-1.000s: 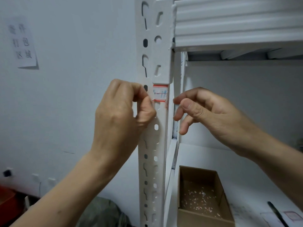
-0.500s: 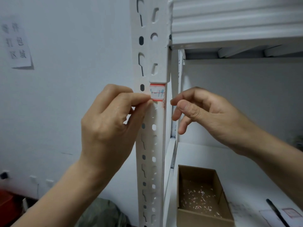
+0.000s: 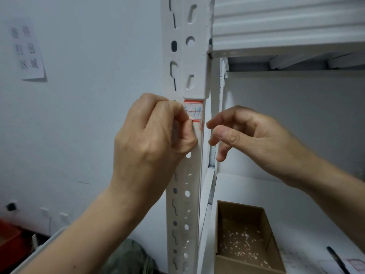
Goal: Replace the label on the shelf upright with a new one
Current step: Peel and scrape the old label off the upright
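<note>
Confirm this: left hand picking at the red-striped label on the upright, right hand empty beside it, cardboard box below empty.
One slip: the cardboard box is not empty; the head view shows small pale scraps on its bottom. The left hand picks at the red-striped label on the upright, and the right hand is empty beside it.

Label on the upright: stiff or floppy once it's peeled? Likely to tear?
Probably thin and floppy: the label lies flat on the shelf upright. Likely tears rather than lifts whole: the cardboard box below holds small scraps. Light: left hand pinches just its left edge.
</note>
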